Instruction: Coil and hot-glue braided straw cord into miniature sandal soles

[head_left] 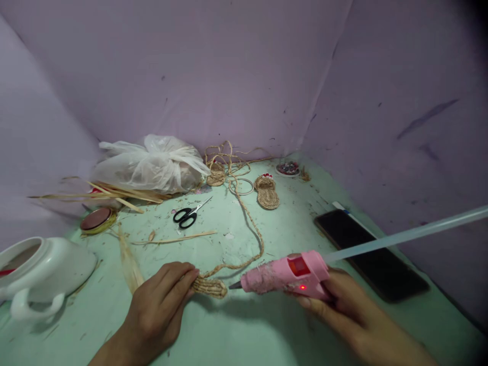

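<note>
My left hand (160, 305) rests on the green table, its fingers pinched on a small coiled jute braid piece (209, 287). The braid's loose cord (251, 223) runs from it up the table toward the back. My right hand (343, 310) grips a pink hot glue gun (285, 277) with a red light lit. Its nozzle points left, just short of the coiled piece. A clear glue stick (404, 235) juts out of the gun's back to the right.
Black scissors (187, 214), a finished jute sole (267, 192), a tangle of cord (223, 162), a white plastic bag (152, 163), dry straw strips (114, 193), a round tin lid (96, 219), a white ceramic pot (41, 269) at left, a dark phone (369, 254) at right.
</note>
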### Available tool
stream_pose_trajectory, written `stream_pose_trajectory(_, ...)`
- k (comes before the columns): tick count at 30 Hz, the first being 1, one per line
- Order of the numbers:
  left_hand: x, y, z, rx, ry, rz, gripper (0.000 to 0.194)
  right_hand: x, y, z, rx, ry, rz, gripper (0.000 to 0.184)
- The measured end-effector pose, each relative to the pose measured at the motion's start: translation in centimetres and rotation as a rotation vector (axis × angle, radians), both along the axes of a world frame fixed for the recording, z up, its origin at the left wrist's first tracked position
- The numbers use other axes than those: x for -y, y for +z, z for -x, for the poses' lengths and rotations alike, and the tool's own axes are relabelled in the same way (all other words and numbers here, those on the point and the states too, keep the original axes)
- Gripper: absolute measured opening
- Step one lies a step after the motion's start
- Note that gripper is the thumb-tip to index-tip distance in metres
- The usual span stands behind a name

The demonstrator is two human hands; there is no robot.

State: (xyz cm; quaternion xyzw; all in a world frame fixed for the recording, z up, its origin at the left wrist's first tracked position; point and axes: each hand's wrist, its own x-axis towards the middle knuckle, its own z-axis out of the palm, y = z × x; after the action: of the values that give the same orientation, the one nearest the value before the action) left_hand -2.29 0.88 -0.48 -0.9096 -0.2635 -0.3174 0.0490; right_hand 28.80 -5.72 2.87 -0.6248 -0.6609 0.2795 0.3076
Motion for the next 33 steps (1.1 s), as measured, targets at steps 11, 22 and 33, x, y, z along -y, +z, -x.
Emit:
stream_pose_trajectory(11,0.02,-0.2,0.09,0.002,0.021,-0.001,0.035,0.37,0.1,0.77,-0.073,-0.041,0.056,0.025)
stream_pose_trajectory(22,0.14,-0.46,0.27,-0.002,0.013,0.032,0.037,0.13,0.18,0.81,-0.062,-0.001,0.016,0.022)
stream_pose_trajectory(33,0.08,-0.43,0.0,0.002,0.027,0.052,0.035,-0.18,0.52,0.84,0.004,0.078,-0.025,0.021)
